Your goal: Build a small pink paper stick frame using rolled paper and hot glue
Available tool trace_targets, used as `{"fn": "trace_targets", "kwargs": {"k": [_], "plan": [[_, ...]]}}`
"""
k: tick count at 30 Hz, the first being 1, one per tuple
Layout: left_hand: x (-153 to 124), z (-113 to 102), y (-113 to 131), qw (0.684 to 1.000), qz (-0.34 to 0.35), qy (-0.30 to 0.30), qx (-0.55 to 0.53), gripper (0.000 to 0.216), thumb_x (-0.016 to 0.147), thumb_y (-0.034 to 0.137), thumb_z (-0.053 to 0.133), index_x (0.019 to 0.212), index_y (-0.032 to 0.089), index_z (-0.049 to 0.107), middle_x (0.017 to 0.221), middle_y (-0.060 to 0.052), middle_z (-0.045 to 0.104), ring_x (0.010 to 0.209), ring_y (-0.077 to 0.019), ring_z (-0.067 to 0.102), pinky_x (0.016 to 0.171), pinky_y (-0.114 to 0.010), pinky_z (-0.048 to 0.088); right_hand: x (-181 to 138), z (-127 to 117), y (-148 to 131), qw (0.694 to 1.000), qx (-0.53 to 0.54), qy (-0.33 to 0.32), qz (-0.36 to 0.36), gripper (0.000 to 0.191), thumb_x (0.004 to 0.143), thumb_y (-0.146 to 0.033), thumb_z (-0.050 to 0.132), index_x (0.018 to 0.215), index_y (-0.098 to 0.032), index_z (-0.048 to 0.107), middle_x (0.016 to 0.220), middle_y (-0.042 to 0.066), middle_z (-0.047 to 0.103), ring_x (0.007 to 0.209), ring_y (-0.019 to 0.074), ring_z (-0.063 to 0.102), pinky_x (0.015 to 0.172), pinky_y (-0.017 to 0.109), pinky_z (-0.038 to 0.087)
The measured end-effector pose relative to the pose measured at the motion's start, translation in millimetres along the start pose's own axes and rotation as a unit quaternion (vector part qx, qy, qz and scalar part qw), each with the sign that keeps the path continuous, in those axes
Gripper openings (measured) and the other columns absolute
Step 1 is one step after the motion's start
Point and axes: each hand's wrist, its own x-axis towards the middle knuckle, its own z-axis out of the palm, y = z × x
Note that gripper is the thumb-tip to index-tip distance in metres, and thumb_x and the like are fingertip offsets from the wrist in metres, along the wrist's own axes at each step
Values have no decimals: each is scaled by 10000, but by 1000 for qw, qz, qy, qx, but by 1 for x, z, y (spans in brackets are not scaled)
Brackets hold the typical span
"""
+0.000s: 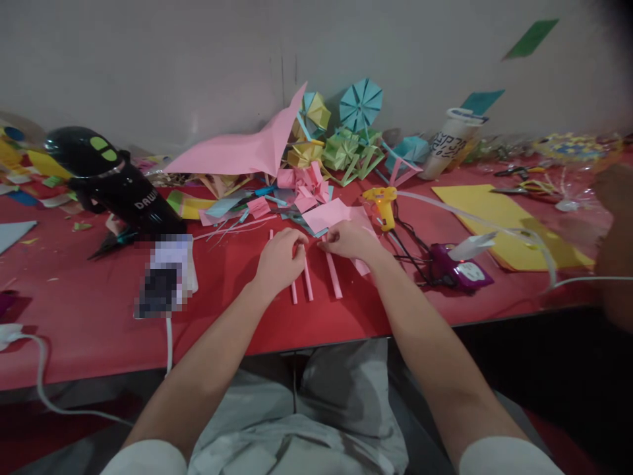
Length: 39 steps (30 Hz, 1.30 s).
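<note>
My left hand (279,258) and my right hand (349,240) rest close together on the red table (89,316), fingers curled and pinched around thin pink paper strips (307,277). Three narrow pink strips lie side by side just below my fingers, one of them (333,276) under my right hand. A flat pink square of paper (326,214) lies just beyond my hands. Behind it sits a heap of folded pink pieces (304,185) and scraps.
A yellow glue gun (383,204) with its cable stands right of my hands, near a purple power strip (457,270) and yellow card (504,221). A black heat gun (111,181) and a blurred phone (163,277) lie left. Folded paper flowers (346,142) line the wall.
</note>
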Motion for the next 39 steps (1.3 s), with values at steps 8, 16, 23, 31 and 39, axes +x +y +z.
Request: {"fn": "trace_targets", "kwargs": {"k": [8, 16, 23, 31, 39], "plan": [[0, 1, -2, 1000, -7, -1, -4, 169, 826, 77, 499, 885, 202, 596, 953, -51, 674, 912, -200, 633, 863, -359, 505, 3, -2, 12, 999, 31, 3, -20, 285, 770, -341, 620, 543, -182, 557, 542, -6, 544, 535, 110, 431, 510, 269, 277], [0, 2, -4, 1000, -1, -1, -2, 162, 823, 84, 503, 889, 200, 596, 955, -54, 676, 920, -205, 630, 869, -364, 504, 2, -11, 18, 996, 80, -19, -27, 372, 763, -371, 609, 480, -189, 448, 453, -38, 387, 486, 92, 349, 493, 274, 244], [-2, 1, -2, 1000, -10, -6, -7, 156, 826, 92, 517, 891, 204, 602, 960, -53, 679, 922, -205, 641, 865, -363, 512, -5, -26, 16, 971, 235, -14, -48, 460, 751, -539, 641, 521, -189, 452, 504, -46, 353, 518, 83, 308, 515, 276, 252], [0, 0, 2, 994, -39, -9, -101, 105, 886, 194, 529, 893, 197, 634, 931, -40, 705, 891, -191, 646, 849, -342, 514, -4, -21, 14, 912, 397, -23, -102, 474, 754, -607, 678, 609, -183, 522, 548, -42, 403, 517, 80, 338, 494, 261, 230], [2, 5, 14, 938, -101, -79, -322, 299, 910, 441, 541, 891, 164, 654, 856, -48, 724, 812, -191, 672, 742, -298, 521, -2, -11, 3, 880, 463, -7, -105, 484, 751, -640, 681, 644, -183, 565, 580, -23, 497, 508, 87, 417, 486, 246, 307]]}}
